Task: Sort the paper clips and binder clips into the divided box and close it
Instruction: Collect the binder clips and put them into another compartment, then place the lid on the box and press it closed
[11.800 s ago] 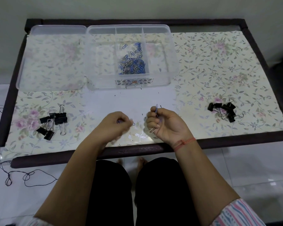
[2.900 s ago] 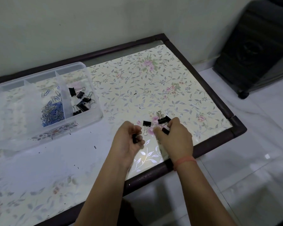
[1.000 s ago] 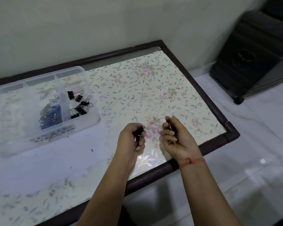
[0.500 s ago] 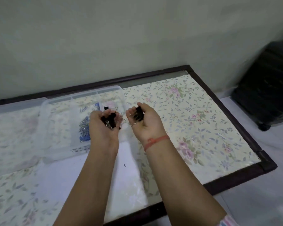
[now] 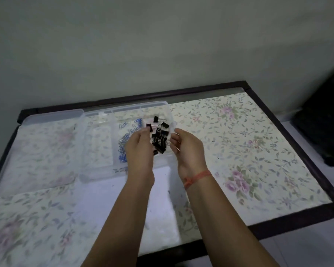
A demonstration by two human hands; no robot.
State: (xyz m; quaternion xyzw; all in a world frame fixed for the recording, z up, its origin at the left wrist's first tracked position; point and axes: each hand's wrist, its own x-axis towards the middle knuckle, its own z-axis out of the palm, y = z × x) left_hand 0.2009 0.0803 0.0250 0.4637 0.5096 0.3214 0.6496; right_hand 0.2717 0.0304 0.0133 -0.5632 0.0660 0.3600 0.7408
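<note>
The clear divided box [image 5: 96, 120] stands at the back of the table, its lid [image 5: 46, 147] folded open to the left. Blue and silver paper clips [image 5: 123, 143] lie in the middle compartment. A heap of black binder clips [image 5: 159, 139] lies in the right compartment. My left hand [image 5: 141, 145] and my right hand [image 5: 187, 147] hover over that compartment on either side of the heap, fingers spread and nothing gripped. One binder clip [image 5: 149, 127] sits right at my left fingertips. The left compartment looks empty.
The floral-covered table [image 5: 239, 151] has a dark raised frame [image 5: 289, 218] all round. A dark cabinet on wheels [image 5: 324, 120] stands on the floor to the right. A wall rises directly behind the table.
Both hands carried handfuls of binder clips from the table's right side to the box. Half a second ago they still held them; now the hands are open and the clips lie in the right compartment.
</note>
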